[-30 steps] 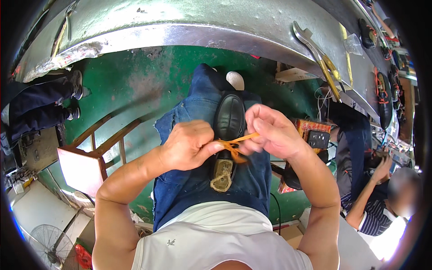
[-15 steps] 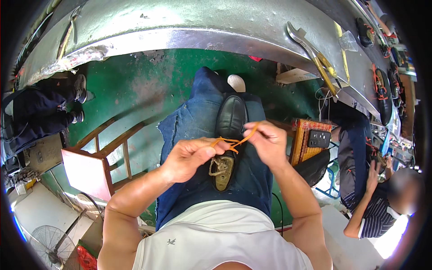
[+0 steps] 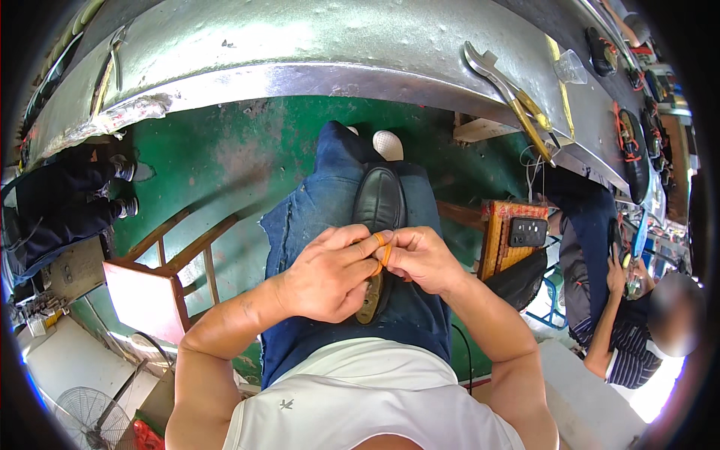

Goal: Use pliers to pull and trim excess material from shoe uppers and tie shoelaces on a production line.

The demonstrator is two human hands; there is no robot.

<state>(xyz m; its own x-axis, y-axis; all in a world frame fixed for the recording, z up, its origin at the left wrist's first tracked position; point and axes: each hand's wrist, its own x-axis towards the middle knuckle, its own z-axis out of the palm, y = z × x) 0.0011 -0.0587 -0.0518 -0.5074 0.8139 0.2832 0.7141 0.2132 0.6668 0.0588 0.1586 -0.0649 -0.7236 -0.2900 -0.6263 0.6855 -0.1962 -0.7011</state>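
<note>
A black leather shoe (image 3: 379, 199) lies lengthwise on my lap, over blue denim, with its toe pointing away from me. Above its opening, my left hand (image 3: 326, 274) and my right hand (image 3: 424, 261) meet, fingers closed on a thin orange cord (image 3: 385, 255). The cord loops round a left fingertip, and its short visible lengths run between the two hands. My hands hide most of the opening; only part of the gold-brown insole (image 3: 367, 306) shows near the heel.
A metal-edged workbench (image 3: 285, 79) spans the far side, carrying yellow-handled pincers (image 3: 514, 97) and a clear cup (image 3: 570, 69). A wooden stool (image 3: 146, 296) stands at left. On the right, a phone (image 3: 527, 232) rests on a woven seat, and another person (image 3: 634, 330) sits beyond.
My hands have come together from either side, and the cord stretched between them is now bunched at the fingertips. My left hand now covers the pale string at the shoe's opening.
</note>
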